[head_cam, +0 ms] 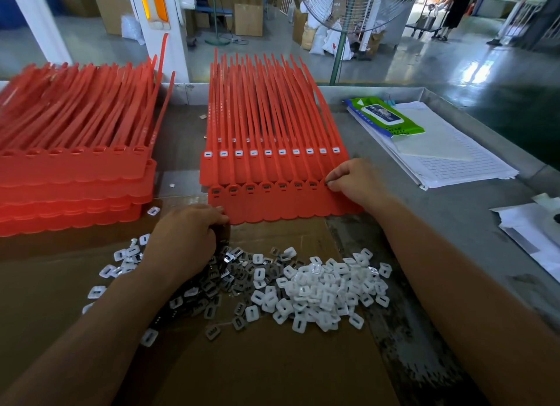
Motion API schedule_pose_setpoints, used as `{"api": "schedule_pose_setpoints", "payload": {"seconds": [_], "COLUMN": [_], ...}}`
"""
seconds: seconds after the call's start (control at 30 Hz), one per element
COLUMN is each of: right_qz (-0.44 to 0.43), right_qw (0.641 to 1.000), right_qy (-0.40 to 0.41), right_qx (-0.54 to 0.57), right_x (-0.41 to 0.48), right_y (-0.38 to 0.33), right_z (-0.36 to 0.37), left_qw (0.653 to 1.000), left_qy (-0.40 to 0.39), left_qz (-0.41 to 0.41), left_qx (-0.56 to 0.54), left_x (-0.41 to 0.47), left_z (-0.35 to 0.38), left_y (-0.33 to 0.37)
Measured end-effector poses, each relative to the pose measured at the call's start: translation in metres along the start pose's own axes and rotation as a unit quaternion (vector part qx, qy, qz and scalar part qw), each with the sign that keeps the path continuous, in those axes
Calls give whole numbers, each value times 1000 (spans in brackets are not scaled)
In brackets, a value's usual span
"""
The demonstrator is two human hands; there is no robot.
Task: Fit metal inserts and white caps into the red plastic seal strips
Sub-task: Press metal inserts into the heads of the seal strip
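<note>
Right hand (354, 181), fingers together, pinches a metal insert (328, 183) at the rightmost socket of the front red strip sheet (272, 204) on the desk (454, 224). Left hand (185, 239), fingers curled, touches that sheet's left corner; cannot tell whether it holds anything. Piles of metal inserts (224, 281) and white caps (321, 290) lie on cardboard (272, 360).

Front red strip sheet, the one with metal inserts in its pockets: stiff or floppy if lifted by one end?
Likely floppy: the front red strip sheet looks thin, and the long tails behind it already bow. Probably light, being thin plastic. The metal inserts sit uncapped in open pockets, so they may spill if it sags.
</note>
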State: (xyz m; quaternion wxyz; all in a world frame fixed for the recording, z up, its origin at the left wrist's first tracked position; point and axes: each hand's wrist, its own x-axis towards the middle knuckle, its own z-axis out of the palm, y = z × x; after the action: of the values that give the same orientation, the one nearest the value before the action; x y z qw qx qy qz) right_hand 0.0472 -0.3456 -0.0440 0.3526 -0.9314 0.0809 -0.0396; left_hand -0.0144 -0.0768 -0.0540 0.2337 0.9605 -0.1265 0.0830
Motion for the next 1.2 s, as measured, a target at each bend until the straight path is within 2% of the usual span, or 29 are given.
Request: {"api": "schedule_pose_setpoints", "payload": {"seconds": [0.43, 0.67, 0.87, 0.97, 1.2], "right_qz": [9, -24, -70, -105, -178], "right_qw": [999, 999, 996, 994, 972], "right_qy": [31, 30, 52, 20, -146], "right_qx": [-2, -15, 17, 11, -41], "right_x": [1, -4, -19, -35, -77], "right_y": [-3, -1, -8, -17, -47], "right_z": [0, 0, -8, -12, -5], "left_qw": [1000, 1000, 1000, 1000, 1000], "left_qy": [0, -1, 1, -2, -5], "left_qz": [4, 2, 4, 3, 2], "left_qx": [-8, -6, 0, 1, 5], "left_x": [0, 1, 0, 1, 0], "left_z": [0, 0, 1, 1, 0], "left_y": [0, 0, -1, -1, -2]}}
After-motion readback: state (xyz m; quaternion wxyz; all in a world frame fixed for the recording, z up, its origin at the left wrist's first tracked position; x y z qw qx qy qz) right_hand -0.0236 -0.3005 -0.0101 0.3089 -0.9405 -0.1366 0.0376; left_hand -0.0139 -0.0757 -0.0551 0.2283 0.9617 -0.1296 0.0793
